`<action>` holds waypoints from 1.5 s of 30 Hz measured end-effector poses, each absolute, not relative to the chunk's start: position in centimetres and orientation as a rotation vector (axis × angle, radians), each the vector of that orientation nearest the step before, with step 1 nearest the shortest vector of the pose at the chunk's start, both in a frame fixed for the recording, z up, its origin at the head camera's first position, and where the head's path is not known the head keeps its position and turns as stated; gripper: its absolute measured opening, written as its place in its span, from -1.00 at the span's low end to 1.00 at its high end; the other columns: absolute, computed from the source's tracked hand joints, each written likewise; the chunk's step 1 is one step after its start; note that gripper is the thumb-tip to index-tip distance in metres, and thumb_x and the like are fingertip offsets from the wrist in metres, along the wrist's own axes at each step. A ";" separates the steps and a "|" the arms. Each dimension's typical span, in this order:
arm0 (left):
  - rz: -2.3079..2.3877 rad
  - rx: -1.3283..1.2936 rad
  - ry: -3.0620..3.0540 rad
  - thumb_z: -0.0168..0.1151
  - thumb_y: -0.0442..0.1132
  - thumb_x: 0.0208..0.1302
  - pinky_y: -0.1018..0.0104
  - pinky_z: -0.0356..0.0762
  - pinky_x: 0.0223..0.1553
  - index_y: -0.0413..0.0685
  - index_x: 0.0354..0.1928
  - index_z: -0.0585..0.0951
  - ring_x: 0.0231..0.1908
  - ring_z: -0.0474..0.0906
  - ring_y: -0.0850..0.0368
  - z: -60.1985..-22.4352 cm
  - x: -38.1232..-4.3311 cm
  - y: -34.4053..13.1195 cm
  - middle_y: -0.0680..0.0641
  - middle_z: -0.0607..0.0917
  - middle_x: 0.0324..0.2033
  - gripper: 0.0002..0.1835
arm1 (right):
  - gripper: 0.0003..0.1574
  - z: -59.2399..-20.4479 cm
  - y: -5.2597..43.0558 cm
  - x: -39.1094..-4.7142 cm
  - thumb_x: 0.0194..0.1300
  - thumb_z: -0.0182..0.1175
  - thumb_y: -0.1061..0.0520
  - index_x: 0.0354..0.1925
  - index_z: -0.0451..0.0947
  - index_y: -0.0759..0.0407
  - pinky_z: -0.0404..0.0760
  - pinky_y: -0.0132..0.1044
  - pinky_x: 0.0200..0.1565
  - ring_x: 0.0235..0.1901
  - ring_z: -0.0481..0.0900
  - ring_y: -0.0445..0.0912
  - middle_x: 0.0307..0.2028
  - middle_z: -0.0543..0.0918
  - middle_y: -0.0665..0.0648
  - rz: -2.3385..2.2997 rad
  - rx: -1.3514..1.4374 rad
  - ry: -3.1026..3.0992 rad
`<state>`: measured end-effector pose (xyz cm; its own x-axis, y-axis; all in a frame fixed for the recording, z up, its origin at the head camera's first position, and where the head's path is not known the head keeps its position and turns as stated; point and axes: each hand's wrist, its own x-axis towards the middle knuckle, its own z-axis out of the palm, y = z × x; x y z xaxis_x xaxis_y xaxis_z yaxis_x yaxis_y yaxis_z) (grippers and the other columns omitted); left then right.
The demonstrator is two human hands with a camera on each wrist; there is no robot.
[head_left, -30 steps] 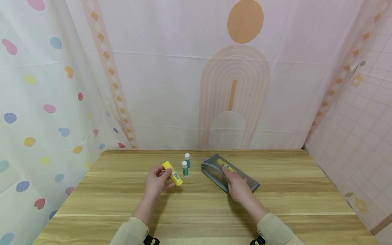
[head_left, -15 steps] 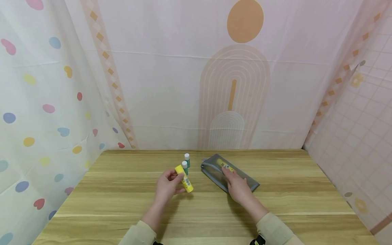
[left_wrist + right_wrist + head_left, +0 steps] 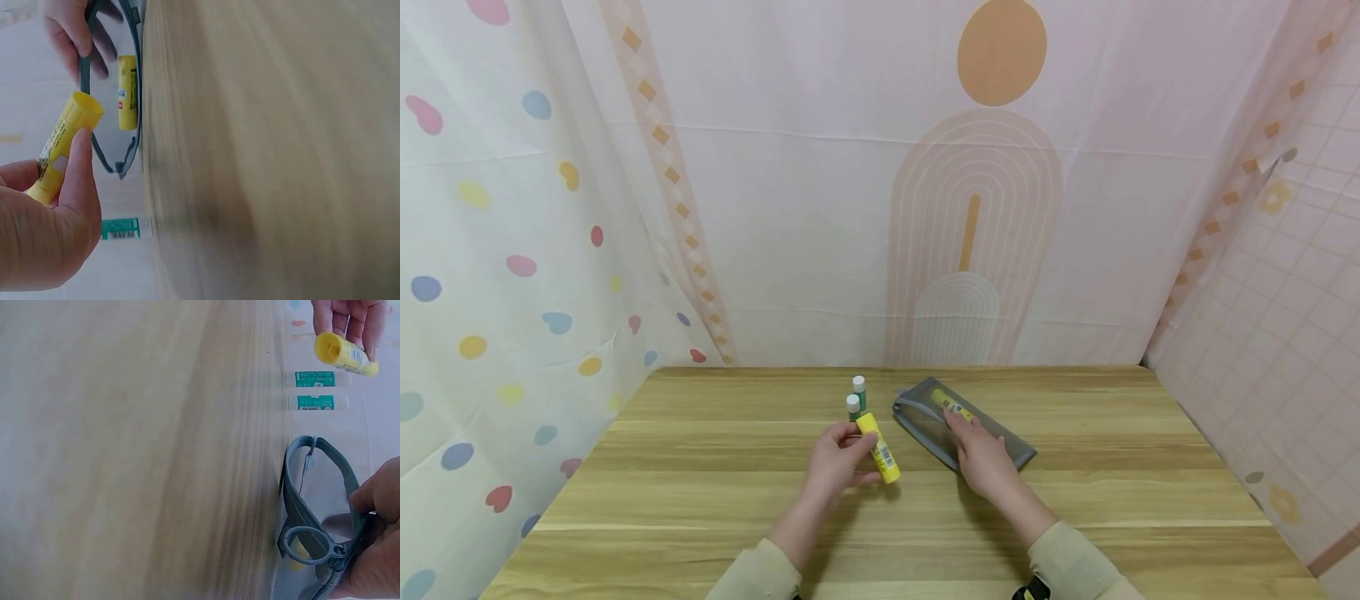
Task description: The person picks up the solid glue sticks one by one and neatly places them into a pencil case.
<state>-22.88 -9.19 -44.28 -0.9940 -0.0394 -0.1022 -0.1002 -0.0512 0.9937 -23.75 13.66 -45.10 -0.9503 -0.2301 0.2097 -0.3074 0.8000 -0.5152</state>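
Some print (image 3: pixel 52 139) on the held tube (image 3: pixel 883 457) seems illegible.

1. Bench (image 3: pixel 625 500): wood-grained, smooth, faint sheen.
2. Raised yellow tube (image 3: pixel 887 464): smooth, slightly glossy plastic.
3. Pouch (image 3: pixel 928 432), near the bench's back edge: see-through mesh cloth, matt trim (image 3: pixel 296 499).
4. Green tubes (image 3: pixel 315 379), nearer that edge: smooth plastic.
5. Curtain (image 3: pixel 790 233) behind it: matt, creased cloth.
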 end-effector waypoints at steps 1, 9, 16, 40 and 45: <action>2.241 -0.155 2.127 0.28 -0.32 0.35 0.08 0.74 -0.36 -0.46 0.14 0.44 -0.25 0.61 0.01 -44.2 -22.9 -9.0 -0.23 0.56 -0.17 -0.57 | -0.44 -45.1 13.6 -23.7 0.47 0.00 0.35 0.39 0.35 0.23 0.15 0.58 0.14 0.31 0.30 0.32 0.31 0.43 0.30 0.852 0.426 -2.850; 2.252 -0.139 2.050 0.26 -0.31 0.37 0.08 0.74 -0.33 -0.46 0.19 0.42 -0.19 0.59 -0.04 -44.1 -23.2 -7.6 -0.22 0.56 -0.14 -0.54 | -0.45 -45.1 13.6 -23.8 0.48 0.00 0.34 0.39 0.35 0.23 0.14 0.58 0.15 0.32 0.30 0.32 0.32 0.42 0.29 0.858 0.416 -2.853; 2.278 -0.133 1.991 0.24 -0.30 0.39 0.09 0.74 -0.31 -0.44 0.17 0.43 -0.20 0.61 -0.03 -44.0 -23.6 -6.4 -0.22 0.57 -0.14 -0.57 | -0.45 -45.0 13.7 -23.8 0.48 -0.01 0.34 0.39 0.35 0.23 0.15 0.58 0.14 0.31 0.31 0.33 0.32 0.42 0.29 0.849 0.409 -2.856; 2.387 -0.220 1.842 0.21 -0.30 0.41 0.09 0.74 -0.32 -0.42 0.05 0.49 -0.29 0.59 0.02 -44.6 -24.3 -3.5 -0.21 0.58 -0.21 -0.68 | -0.45 -45.0 13.7 -23.8 0.47 0.01 0.34 0.38 0.35 0.26 0.18 0.61 0.10 0.29 0.32 0.36 0.30 0.43 0.32 0.861 0.411 -2.835; 2.389 -0.236 1.828 0.22 -0.31 0.40 0.11 0.74 -0.35 -0.38 -0.08 0.51 -0.32 0.57 0.02 -44.9 -24.6 -3.1 -0.19 0.57 -0.27 -0.77 | -0.46 -45.0 13.6 -24.0 0.48 0.00 0.32 0.38 0.34 0.25 0.17 0.61 0.11 0.29 0.32 0.36 0.31 0.43 0.32 0.869 0.401 -2.837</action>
<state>-24.57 -3.12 -44.89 -0.9801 0.0033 -0.1983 -0.1923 -0.2609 0.9460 -23.98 13.62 -45.04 -0.9534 -0.2100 0.2167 -0.2954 0.7965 -0.5275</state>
